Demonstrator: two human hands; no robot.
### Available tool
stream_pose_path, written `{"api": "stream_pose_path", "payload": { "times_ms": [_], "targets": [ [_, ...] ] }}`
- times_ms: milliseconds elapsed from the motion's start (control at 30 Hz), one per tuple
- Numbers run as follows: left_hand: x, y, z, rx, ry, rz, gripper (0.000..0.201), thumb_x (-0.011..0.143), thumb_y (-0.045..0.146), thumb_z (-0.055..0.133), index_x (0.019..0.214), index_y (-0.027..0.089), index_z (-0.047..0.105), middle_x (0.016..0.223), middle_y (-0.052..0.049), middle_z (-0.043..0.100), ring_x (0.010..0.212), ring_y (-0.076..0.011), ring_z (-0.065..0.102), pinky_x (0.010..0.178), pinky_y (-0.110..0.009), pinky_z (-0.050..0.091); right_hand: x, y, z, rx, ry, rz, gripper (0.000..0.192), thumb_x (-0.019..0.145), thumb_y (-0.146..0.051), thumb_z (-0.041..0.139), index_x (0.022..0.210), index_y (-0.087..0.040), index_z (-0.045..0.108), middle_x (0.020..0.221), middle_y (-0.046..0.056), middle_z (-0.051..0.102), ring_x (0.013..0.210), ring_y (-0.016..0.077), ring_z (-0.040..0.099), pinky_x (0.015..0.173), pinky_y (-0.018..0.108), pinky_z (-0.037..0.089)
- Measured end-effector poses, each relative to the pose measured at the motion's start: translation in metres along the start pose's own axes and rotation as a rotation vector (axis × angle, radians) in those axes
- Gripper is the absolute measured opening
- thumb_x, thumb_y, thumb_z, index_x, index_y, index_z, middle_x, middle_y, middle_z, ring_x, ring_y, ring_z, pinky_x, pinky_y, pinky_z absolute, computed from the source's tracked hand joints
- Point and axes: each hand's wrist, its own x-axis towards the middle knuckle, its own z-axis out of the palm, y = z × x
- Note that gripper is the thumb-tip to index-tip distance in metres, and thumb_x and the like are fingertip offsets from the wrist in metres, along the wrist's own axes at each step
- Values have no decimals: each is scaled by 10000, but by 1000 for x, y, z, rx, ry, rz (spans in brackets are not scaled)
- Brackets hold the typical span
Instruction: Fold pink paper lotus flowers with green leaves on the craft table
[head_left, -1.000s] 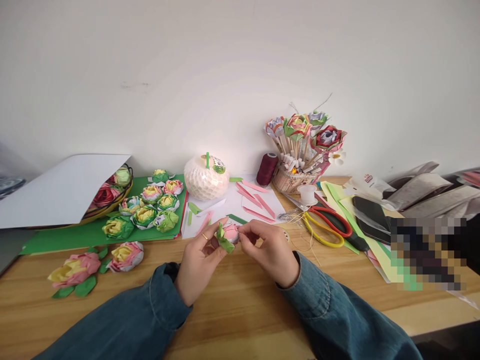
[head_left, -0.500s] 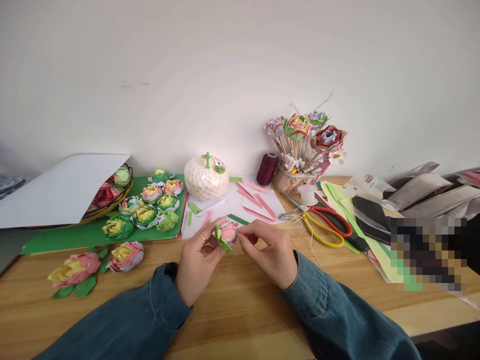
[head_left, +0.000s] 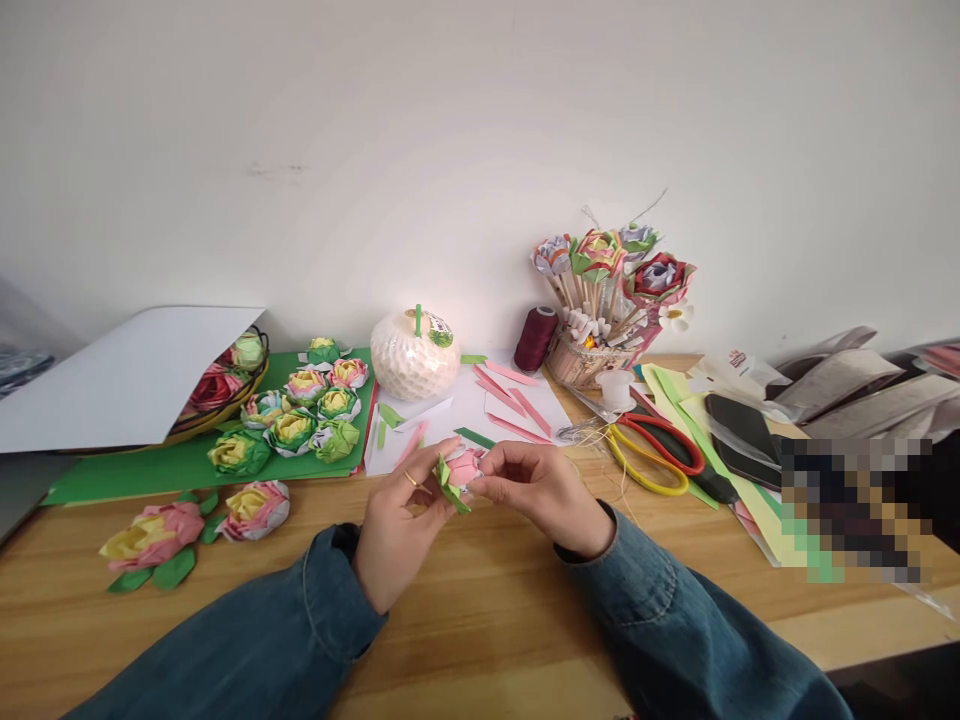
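One small pink-and-green paper flower (head_left: pixel 459 472), seemingly half-made, sits just above the table (head_left: pixel 480 610) pinched between the fingers of the left hand (head_left: pixel 397 520) and right hand (head_left: pixel 544 490), finished flowers (head_left: pixel 300 415) lying at ten o'clock.

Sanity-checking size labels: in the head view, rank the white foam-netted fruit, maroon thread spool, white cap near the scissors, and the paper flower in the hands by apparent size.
1. white foam-netted fruit
2. maroon thread spool
3. paper flower looks about spool-sized, but it is nearer the camera and partly covered by the left hand and right hand, so unsure
4. white cap
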Motion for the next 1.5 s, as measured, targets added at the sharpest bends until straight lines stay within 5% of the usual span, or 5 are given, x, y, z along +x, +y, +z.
{"api": "stream_pose_path", "payload": {
  "times_ms": [200, 600, 900, 1100, 1500],
  "targets": [
    [0, 0, 1, 6, -22, -28, 410, 674, 274, 651, 1072, 201, 595, 1116, -75, 589, 888, -194, 581, 690, -259, 509, -3, -7, -10, -32, -84, 28, 319, 662, -444, 652, 660, -127, 621, 593, -8, 567, 520, 77, 490, 532, 223, 420],
    [0, 1, 1, 42, -56, 31, 361, 697, 312, 630, 1038, 194, 618, 1036, -89, 617, 854, -203, 587, 655, -259, 512, 1, -2, -9, -8, -39, 89, 313, 475, -374, 787, 554, -115, 629, 505, -32, 562, 461, 50, 434, 456, 196, 349],
    [3, -2, 2, -127, -45, -109, 472, 630, 317, 686, 1069, 168, 592, 1022, -74, 630, 1012, -224, 535, 841, -320, 483, 4, -1, -19, 170, -179, 153, 270, 629, -386, 703, 712, -129, 689, 626, 2, 647, 497, 46, 503, 499, 180, 430],
    [2, 1, 1, -110, -69, -120, 477, 624, 331, 696, 1061, 166, 600, 1019, -91, 619, 847, -206, 588, 696, -287, 528, 6, 3, -17, 168, -142, 189, 255, 552, -344, 759, 665, -126, 689, 555, -16, 628, 451, 34, 468, 444, 162, 386],
    [0, -1, 1, -19, -81, -23, 415, 666, 337, 667, 1047, 183, 614, 970, -83, 634, 794, -188, 593, 687, -271, 521, 3, -1, -14, 10, -144, 81, 287, 589, -393, 723, 653, -121, 658, 587, -6, 621, 484, 61, 464, 496, 210, 389]
  ]
}}
